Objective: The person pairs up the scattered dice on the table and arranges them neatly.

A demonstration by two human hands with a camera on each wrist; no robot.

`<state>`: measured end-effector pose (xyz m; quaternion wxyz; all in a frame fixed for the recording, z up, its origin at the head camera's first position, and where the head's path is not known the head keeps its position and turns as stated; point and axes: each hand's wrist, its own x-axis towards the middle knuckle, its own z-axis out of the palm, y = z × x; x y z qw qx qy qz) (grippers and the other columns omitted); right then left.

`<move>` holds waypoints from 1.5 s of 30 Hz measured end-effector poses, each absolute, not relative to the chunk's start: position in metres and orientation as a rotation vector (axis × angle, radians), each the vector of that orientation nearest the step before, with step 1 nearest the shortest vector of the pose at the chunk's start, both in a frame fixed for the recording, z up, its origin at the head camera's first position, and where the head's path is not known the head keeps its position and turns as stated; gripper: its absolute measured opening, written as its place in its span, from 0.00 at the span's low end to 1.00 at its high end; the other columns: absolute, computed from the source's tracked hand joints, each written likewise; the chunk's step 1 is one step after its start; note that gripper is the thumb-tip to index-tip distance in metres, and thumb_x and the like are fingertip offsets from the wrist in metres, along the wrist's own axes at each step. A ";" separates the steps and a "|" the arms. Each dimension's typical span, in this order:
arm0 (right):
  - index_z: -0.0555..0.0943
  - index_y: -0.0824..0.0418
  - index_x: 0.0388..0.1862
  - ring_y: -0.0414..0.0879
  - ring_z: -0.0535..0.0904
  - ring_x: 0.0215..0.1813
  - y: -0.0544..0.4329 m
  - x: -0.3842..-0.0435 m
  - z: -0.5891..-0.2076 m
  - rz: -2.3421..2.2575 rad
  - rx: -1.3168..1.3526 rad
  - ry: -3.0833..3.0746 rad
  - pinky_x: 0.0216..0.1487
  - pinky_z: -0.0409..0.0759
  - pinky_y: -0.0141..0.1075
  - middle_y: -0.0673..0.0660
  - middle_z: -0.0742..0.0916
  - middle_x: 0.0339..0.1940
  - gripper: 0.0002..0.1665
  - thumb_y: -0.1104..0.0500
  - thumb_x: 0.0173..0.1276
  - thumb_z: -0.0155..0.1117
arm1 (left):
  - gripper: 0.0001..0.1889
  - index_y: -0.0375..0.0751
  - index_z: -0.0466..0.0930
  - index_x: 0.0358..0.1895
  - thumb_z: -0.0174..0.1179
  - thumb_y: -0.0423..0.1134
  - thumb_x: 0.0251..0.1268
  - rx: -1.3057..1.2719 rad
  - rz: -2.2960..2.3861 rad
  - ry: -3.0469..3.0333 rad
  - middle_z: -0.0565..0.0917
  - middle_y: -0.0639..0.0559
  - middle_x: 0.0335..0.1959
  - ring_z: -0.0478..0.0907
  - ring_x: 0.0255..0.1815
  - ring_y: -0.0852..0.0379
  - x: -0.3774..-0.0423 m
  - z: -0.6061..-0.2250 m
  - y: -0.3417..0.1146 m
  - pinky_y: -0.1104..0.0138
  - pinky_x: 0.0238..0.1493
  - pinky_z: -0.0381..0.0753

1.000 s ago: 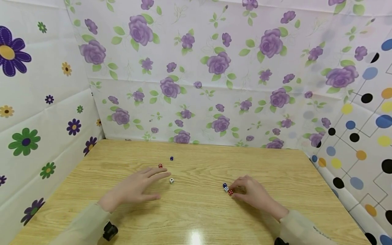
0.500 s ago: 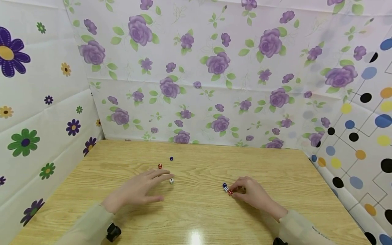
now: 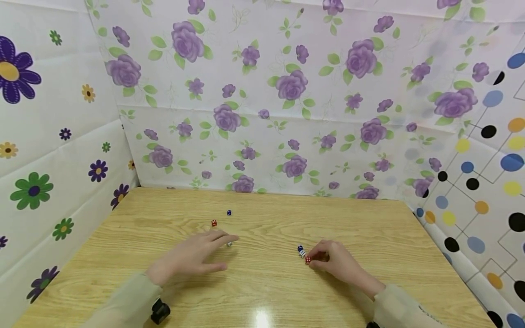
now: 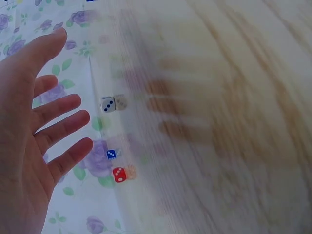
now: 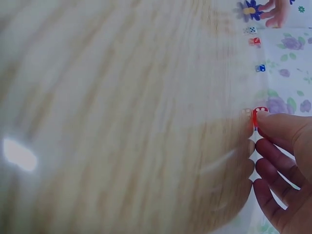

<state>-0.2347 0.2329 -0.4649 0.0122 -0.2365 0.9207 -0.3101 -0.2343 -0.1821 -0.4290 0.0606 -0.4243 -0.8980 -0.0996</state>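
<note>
Pinching a red die (image 3: 308, 260) at its edge, you had your right hand (image 3: 342, 265) low over the counter (image 3: 262, 282), its grip together on that die, with the thumb nearer you and the index finger bent in from beyond. The forearm ran in from the lower right, and the right wrist view showed three more fingers side by side below the thumb. Just past the red die sat a white die (image 3: 302, 253) and then a blue die (image 3: 300, 248), close together in a slanting line.

Your left hand (image 3: 190, 255) hovered palm down on the other side, fingers stretched forward and thumb well apart, its grip empty. Seen from the head, its fingertips partly covered a second white die (image 4: 108, 104); the left wrist view showed clear space between them and that die, which had three pips facing the palm. A second red die (image 3: 214, 223) lay just beyond the left knuckles, and a second blue die (image 3: 229, 212) farther back.

Both wrists came out of pale sleeves (image 3: 129, 298), and a black device (image 3: 160, 311) sat at the left one. Behind the counter hung a white cloth (image 3: 262, 155) printed with purple roses.
</note>
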 end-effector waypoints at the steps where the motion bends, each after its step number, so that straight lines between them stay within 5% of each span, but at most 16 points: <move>1: 0.88 0.47 0.40 0.31 0.77 0.34 0.233 -0.234 -0.465 -0.979 -0.741 2.865 0.34 0.77 0.27 0.42 0.87 0.35 0.07 0.56 0.62 0.73 | 0.36 0.50 0.62 0.75 0.59 0.58 0.68 -1.279 -0.302 -2.729 0.76 0.53 0.65 0.76 0.64 0.53 -0.234 -0.429 -0.180 0.53 0.61 0.78; 11: 0.88 0.47 0.40 0.32 0.79 0.36 0.225 -0.224 -0.470 -1.114 -0.719 2.781 0.36 0.78 0.27 0.44 0.88 0.37 0.07 0.54 0.62 0.73 | 0.32 0.48 0.67 0.71 0.57 0.57 0.69 -1.266 -0.322 -2.775 0.76 0.53 0.66 0.75 0.66 0.53 -0.233 -0.431 -0.162 0.55 0.65 0.76; 31: 0.88 0.46 0.35 0.32 0.76 0.31 0.209 -0.212 -0.477 -1.209 -0.596 2.788 0.31 0.75 0.27 0.45 0.87 0.33 0.06 0.54 0.58 0.76 | 0.16 0.45 0.80 0.54 0.65 0.44 0.66 -1.220 -0.933 -2.846 0.83 0.53 0.45 0.80 0.43 0.60 -0.226 -0.447 -0.099 0.71 0.44 0.80; 45: 0.88 0.47 0.36 0.32 0.76 0.30 0.203 -0.203 -0.476 -1.247 -0.606 2.765 0.31 0.75 0.27 0.45 0.86 0.32 0.06 0.56 0.59 0.75 | 0.13 0.46 0.83 0.49 0.68 0.43 0.63 -1.173 -1.071 -2.818 0.84 0.55 0.37 0.77 0.36 0.67 -0.223 -0.461 -0.057 0.77 0.40 0.78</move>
